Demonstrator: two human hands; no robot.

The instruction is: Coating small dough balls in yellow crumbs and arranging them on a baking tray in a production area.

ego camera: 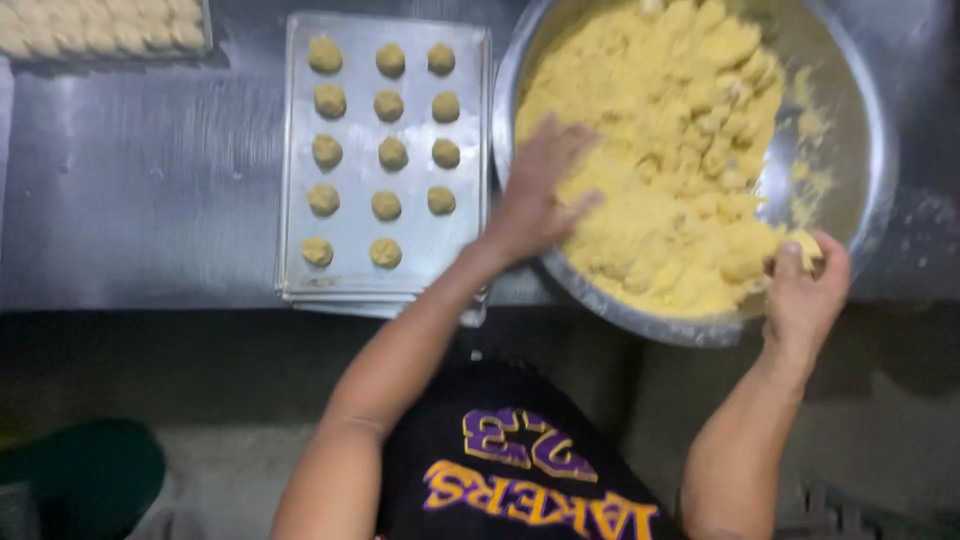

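light: even, overhead | glare: steel table (150,180) sheen | blur: soft throughout, motion-smeared

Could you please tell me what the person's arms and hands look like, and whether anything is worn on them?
Both arms are bare to the shoulder, with no sleeves showing. The left hand and right hand wear no gloves; no rings, watch or bracelets show. The black top carries purple and yellow print.

Left hand (535,195) stretched forward, fingers spread and a little blurred, palm down. Left forearm running diagonally from near-left. Right hand (805,290) at right, fingers curled closed, forearm rising straight from near edge.
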